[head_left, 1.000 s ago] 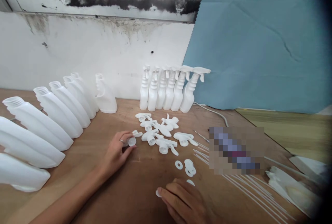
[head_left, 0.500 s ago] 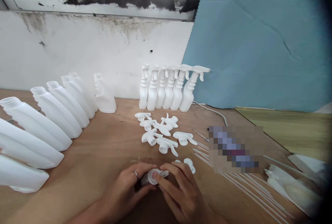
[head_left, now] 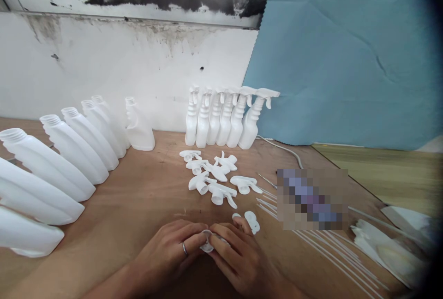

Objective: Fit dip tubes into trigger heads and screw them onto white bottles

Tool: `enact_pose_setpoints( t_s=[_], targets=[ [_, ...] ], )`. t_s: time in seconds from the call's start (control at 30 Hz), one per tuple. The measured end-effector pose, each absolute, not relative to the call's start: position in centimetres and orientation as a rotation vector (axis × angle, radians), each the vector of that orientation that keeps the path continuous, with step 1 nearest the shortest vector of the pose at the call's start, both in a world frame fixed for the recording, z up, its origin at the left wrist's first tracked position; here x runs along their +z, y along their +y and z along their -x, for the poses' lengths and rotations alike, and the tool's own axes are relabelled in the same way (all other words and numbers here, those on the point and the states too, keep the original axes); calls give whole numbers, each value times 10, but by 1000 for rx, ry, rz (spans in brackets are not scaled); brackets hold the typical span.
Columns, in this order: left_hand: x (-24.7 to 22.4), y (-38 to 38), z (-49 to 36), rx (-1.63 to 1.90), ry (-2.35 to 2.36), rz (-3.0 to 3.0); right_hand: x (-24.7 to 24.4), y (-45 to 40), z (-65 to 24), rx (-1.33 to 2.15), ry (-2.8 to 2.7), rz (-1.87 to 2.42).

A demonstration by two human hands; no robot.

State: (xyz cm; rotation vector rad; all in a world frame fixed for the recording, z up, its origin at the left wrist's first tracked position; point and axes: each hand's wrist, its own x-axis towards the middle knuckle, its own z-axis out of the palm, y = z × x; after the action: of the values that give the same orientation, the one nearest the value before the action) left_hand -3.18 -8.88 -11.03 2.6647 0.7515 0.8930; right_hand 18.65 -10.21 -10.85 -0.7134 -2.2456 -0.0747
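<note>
Both hands meet at the front of the table around a white spray trigger head (head_left: 206,242), its round collar opening turned up toward me. My left hand (head_left: 175,246), with a ring on one finger, closes on the collar from the left. On the other side my right hand (head_left: 238,255) wraps the trigger head, its fingers at the collar's rim and hiding most of the body. Just beyond the right fingers lie flat white discs (head_left: 252,222). Several loose spray trigger heads (head_left: 221,194) are scattered on the table farther off.
White bottles without tops (head_left: 79,146) stand in a row at left, with one bottle (head_left: 141,128) apart. Bottles with trigger heads fitted (head_left: 231,126) line the wall. Thin white tubes (head_left: 332,253), a blurred-out item (head_left: 311,200) and a plastic bag (head_left: 380,248) lie at right.
My left fingers have shifted inward over the collar, and the collar has turned and moved slightly right. A right finger now reaches out beside the white discs.
</note>
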Motion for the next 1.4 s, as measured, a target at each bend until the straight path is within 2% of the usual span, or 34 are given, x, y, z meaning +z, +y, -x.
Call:
enact_pose_setpoints(
  t_s=[0.37, 0.67, 1.0, 1.2, 1.4],
  targets=[
    [-114, -89, 30, 890, 822, -2646, -113, -101, -193, 117, -2258, 774],
    [-110, -88, 29, 939, 808, -2681, -106, -101, -191, -13, -2310, 760],
    [-114, -88, 30, 933, 741, -2694, -102, -103, -184, 102, -2274, 774],
    [-118, -92, 28, 871, 854, -2536, -105, -108, -180, -118, -2298, 887],
    [-122, -94, 27, 882, 807, -2527, -103, -113, -177, 188, -2289, 927]
  ],
)
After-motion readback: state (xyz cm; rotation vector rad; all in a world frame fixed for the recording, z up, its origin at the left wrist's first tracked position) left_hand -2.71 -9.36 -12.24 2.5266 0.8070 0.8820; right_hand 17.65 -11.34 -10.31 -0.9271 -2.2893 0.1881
